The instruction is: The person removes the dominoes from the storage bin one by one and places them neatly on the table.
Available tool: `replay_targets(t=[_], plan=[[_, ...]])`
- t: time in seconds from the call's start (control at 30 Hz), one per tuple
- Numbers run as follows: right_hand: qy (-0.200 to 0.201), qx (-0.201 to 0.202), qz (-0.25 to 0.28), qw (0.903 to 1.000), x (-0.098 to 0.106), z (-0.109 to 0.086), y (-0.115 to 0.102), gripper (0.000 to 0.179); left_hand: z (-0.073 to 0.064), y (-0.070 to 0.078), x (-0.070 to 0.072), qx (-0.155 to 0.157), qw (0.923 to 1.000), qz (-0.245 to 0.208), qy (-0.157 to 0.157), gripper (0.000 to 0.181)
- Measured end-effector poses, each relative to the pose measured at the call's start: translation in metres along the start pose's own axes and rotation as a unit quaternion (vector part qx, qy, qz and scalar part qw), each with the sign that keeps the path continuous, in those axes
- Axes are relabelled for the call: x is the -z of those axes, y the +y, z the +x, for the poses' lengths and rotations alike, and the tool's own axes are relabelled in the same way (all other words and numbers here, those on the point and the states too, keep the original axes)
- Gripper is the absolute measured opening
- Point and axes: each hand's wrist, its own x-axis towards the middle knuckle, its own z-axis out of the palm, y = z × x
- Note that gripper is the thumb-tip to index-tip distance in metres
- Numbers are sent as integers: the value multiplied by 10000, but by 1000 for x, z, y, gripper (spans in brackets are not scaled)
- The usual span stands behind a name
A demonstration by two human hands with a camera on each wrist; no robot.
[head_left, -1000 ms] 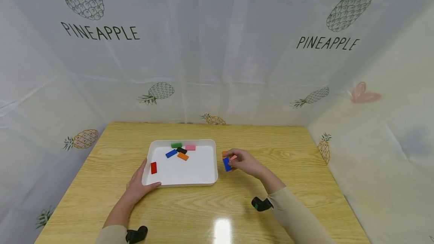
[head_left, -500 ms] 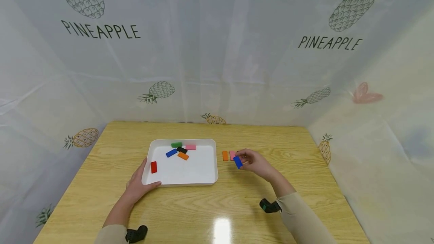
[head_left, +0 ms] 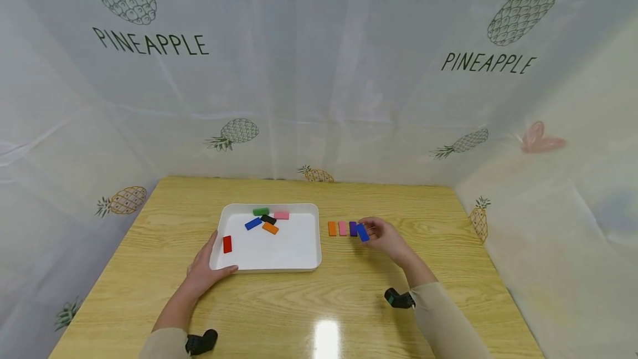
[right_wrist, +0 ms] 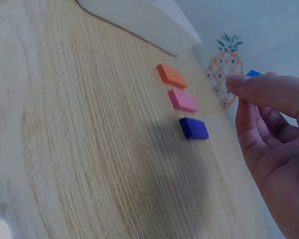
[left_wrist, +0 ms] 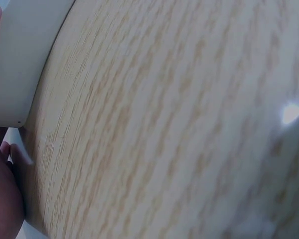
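Across the wood-grained counter (head_left: 269, 303), the white tray (head_left: 279, 254) sat with its near-left corner held by the left hand (head_left: 201, 270), thumb and fingers spread wide. The right hand (head_left: 391, 242) narrowly pinched a blue block (head_left: 363, 232), tilted and raised just beside the row's purple block (head_left: 353, 229), with the pink block (head_left: 342, 228) and orange block (head_left: 332, 229) beyond. Good placement seemed to call for squaring it to the row, matching the gaps, and lowering it without nudging its neighbour.
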Motion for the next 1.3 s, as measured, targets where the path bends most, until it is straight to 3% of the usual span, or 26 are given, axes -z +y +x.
replay_targets(t=[0.43, 0.83, 1.07, 1.3], plan=[[709, -296, 35, 9970, 12, 14, 27, 57, 1, -1, 1, -63, 10000, -7, 18, 120], [1086, -447, -249, 9928, 11, 23, 58, 56, 1, 1, 1, -193, 9998, -9, 60, 119], [1304, -310, -543, 9895, 4, 26, 62, 55, 2, -2, 0, -139, 9998, 106, 56, 120], [1293, -418, -894, 9867, 1, 27, 56, 55, 0, -1, 0, -146, 9998, 119, 47, 120]])
